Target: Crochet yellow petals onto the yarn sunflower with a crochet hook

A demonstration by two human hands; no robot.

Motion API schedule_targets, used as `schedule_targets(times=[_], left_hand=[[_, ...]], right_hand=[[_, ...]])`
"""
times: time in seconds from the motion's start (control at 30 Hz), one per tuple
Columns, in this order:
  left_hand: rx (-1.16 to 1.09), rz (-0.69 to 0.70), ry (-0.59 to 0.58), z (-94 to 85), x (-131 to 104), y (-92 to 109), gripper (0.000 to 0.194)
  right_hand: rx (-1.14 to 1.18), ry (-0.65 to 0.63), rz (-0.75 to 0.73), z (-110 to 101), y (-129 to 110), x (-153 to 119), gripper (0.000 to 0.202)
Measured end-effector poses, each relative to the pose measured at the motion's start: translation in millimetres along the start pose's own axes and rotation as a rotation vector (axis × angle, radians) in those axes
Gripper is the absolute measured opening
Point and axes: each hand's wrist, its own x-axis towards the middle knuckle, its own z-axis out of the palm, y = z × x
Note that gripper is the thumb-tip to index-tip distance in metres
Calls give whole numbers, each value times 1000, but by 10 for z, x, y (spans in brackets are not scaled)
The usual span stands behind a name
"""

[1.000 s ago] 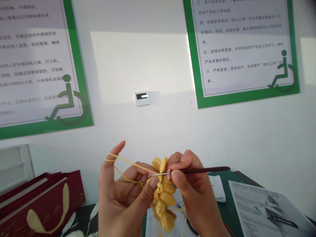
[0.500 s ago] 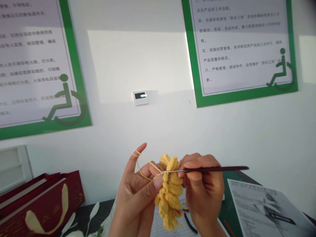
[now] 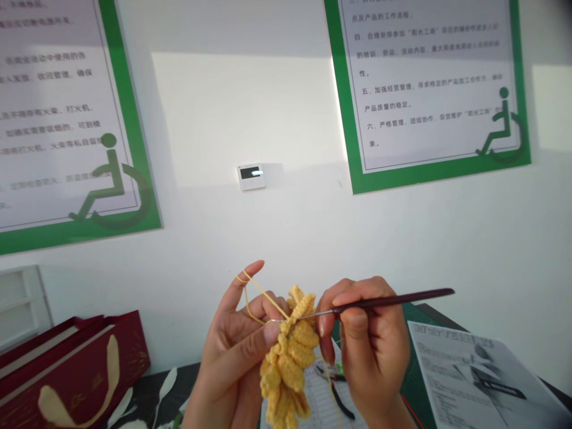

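My left hand (image 3: 243, 342) pinches the edge of a yellow crocheted piece (image 3: 292, 360) with rows of puffy petals. Yellow yarn (image 3: 267, 294) loops round its raised index finger and runs down to the stitches. In my right hand (image 3: 369, 333) is a crochet hook (image 3: 397, 299) with a dark red handle, held like a pen. The hook's thin metal shaft passes into the top of the crocheted piece, its tip showing near the left thumb. Fingers partly hide the back of the piece.
Pliers (image 3: 337, 387) lie on printed sheets below my hands. A printed page (image 3: 482, 375) rests on the green mat (image 3: 415, 363) at right. Dark red gift bags (image 3: 84, 369) and white leaf shapes (image 3: 165, 387) are at left. Green-framed posters (image 3: 357, 173) hang on the wall.
The crocheted piece has shifted left and down with my left hand. The hook now tilts, its handle end higher, and reaches through the stitches. My right fingers have come off the piece's edge.
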Motion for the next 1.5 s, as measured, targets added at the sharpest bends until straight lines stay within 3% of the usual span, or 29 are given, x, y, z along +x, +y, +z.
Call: schedule_targets(times=[0.2, 0.37, 0.5, 0.67, 0.9, 1.27, 1.33, 1.43, 1.5], left_hand=[[46, -18, -23, 2, -33, 12, 75], [39, 1, -39, -29, -20, 18, 69], [36, 1, -30, -30, -1, -1, 60], [144, 70, 20, -11, -4, -8, 43], [241, 142, 54, -27, -43, 46, 91], [276, 215, 15, 57, -89, 35, 97], [256, 222, 25, 89, -100, 27, 100], [248, 203, 37, 133, -123, 5, 99], [232, 200, 59, 148, -134, -16, 97]], right_hand=[[75, -63, 98, -13, -76, 39, 10], [187, -40, 230, -11, -76, 35, 11], [319, -2, 404, 54, -70, 73, 24], [265, 63, 546, 92, -43, 135, 37], [114, -122, 405, 4, -12, 156, 27], [81, -178, 355, -68, 32, 130, 19], [-3, -196, 258, -72, -18, 153, 16], [-264, -247, -50, -66, -66, 140, 11], [-382, -210, -218, -43, -41, 78, 17]])
